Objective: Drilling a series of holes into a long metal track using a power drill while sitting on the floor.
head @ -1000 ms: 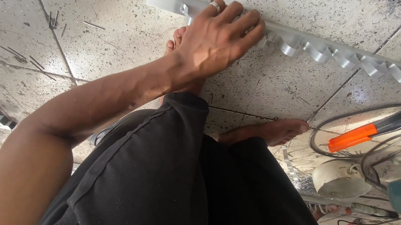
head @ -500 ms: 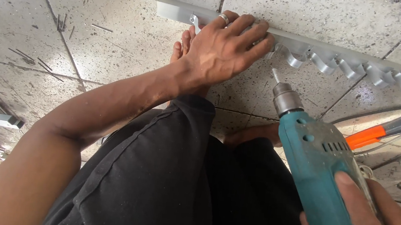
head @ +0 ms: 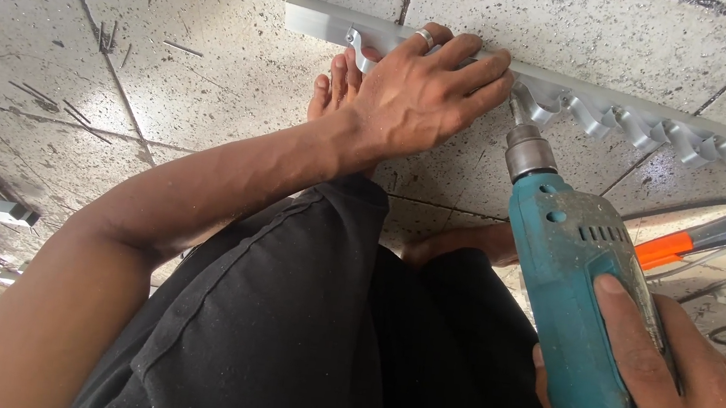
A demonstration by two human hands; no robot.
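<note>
The fingers (head: 630, 335) of the right hand (head: 686, 405) wrap tightly around the grip of a teal power drill (head: 575, 301), low at about 5 o'clock in the head view. A second ago no drill was in sight; half a second ago it was raised but short of the work. Now its bit tip (head: 513, 108) sits right at the grey metal rail (head: 577, 87), just beside the fingertips of the left hand (head: 421, 97), so by my reading the drilling is about to begin rather than under way.

Between the arms lie the person's black trousers (head: 294, 333) and a bare foot (head: 339, 92). Farther out, toward 12 o'clock, the left hand lies flat with fingers spread, pressing the rail against the speckled tiled floor (head: 176, 9); it grips nothing. That hand has kept its place across all three frames. The rail, lined with curved clips (head: 662, 133), runs on toward 2 o'clock. An orange-handled tool (head: 668, 248) lies at 3 o'clock.
</note>
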